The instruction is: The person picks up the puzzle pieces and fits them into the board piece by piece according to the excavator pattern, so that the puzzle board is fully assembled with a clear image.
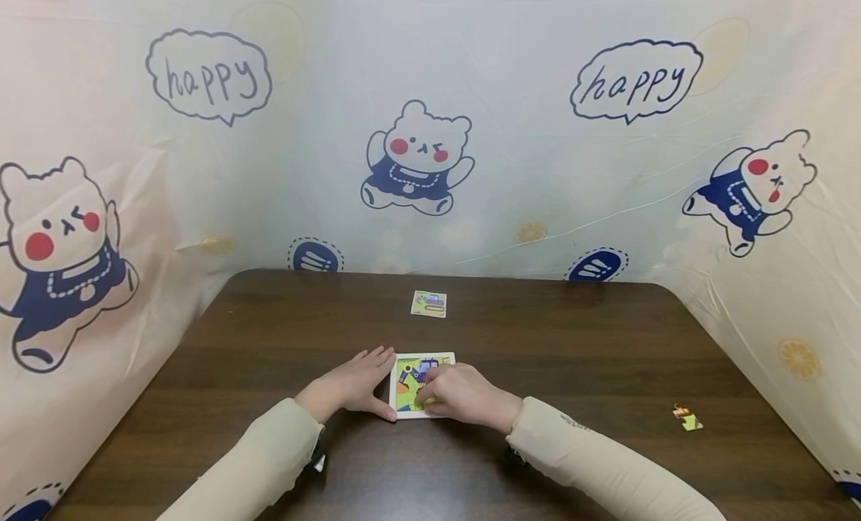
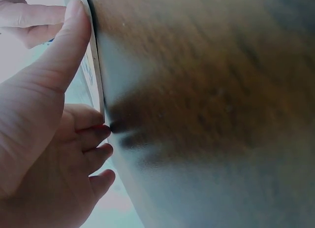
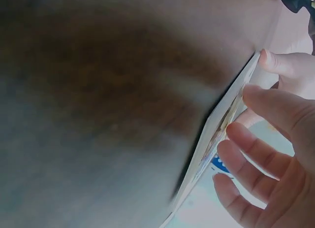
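A small jigsaw puzzle (image 1: 406, 377) in a white tray (image 1: 393, 390) lies flat near the table's middle, showing a colourful vehicle picture on green. Against the tray's left edge rests my left hand (image 1: 350, 383), its fingers stretched to the upper corner and its thumb at the lower one. My right hand (image 1: 471, 395) reaches over the right side and touches the puzzle with its fingertips, hiding that part. In the right wrist view those fingers (image 3: 256, 149) are loosely bent and spread, and no piece shows between them.
A loose puzzle piece (image 1: 686, 416) lies on the right of the brown table (image 1: 572, 341). Behind the tray is a small square picture card (image 1: 429, 304) with a similar vehicle. A printed cloth (image 1: 511, 177) hangs around the table's back and sides.
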`<state>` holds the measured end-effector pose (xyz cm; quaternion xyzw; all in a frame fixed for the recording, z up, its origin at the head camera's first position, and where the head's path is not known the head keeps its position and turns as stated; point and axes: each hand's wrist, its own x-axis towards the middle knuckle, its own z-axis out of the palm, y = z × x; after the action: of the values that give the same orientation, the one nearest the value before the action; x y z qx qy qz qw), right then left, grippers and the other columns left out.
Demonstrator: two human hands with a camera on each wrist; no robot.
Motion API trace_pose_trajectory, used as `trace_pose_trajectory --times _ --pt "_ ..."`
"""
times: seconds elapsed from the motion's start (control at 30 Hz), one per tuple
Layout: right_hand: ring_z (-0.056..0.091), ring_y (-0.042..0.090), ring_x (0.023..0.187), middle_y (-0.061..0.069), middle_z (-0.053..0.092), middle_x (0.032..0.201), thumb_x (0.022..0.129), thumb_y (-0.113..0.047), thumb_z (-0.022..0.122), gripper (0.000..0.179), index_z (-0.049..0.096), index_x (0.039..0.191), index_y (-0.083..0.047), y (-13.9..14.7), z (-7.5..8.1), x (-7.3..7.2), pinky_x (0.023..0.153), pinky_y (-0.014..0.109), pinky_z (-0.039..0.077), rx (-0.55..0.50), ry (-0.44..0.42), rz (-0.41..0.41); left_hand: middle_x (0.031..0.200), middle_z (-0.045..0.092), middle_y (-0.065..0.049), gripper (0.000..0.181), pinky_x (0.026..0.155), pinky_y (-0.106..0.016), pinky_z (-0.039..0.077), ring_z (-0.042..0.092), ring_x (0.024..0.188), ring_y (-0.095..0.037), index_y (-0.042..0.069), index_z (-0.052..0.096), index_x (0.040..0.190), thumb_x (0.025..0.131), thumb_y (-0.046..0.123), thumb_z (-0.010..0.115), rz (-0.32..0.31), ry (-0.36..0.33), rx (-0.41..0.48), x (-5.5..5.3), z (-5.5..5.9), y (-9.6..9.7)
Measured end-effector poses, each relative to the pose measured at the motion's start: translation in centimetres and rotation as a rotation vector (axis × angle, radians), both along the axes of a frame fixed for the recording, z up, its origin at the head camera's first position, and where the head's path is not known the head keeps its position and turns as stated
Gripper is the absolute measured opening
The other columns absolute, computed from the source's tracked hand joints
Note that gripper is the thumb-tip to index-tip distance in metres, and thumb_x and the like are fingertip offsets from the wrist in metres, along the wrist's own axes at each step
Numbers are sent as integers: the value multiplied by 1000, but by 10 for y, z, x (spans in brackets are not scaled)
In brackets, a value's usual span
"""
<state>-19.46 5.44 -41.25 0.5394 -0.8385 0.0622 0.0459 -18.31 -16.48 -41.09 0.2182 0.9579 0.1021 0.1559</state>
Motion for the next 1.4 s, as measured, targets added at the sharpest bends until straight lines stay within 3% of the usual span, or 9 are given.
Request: trace_pose_trajectory --times 0.33,0.67,0.93,1.2,1.4 --pt "55 0 79 -12 63 86 80 -19 73 11 75 89 -24 -4 2 4 57 16 42 24 13 -60 148 23 -16 101 109 -44 13 16 136 -30 -5 30 141 71 57 69 1 5 -2 1 1 1" --pt "56 1 83 -11 65 88 79 -22 74 10 75 89 -23 -5 1 4 62 18 45 25 44 -72 148 24 -16 100 109 -44 13 16 136 -30 -5 30 141 71 56 69 1 6 6 2 3 0" --pt "55 0 77 -10 63 84 79 -20 74 9 75 87 -22 -5 3 5 57 17 43 23 17 -69 148 23 -17 100 109 -44 13 16 136 -30 -5 29 141 71 55 70 3 2 2 3 4 0" --pt "54 2 81 -8 64 93 80 -17 72 17 74 97 -17 4 5 0 64 16 45 -10 -109 -82 148 23 -16 100 109 -44 13 16 136 -30 -4 30 141 72 56 69 11 -2 10 3 4 1" --pt "53 6 76 -4 64 95 82 -19 71 24 71 105 -13 35 12 -10 65 21 47 -81 -237 -220 148 23 -16 100 109 -44 13 16 136 -31 -4 29 141 72 56 69 6 1 4 4 4 2"
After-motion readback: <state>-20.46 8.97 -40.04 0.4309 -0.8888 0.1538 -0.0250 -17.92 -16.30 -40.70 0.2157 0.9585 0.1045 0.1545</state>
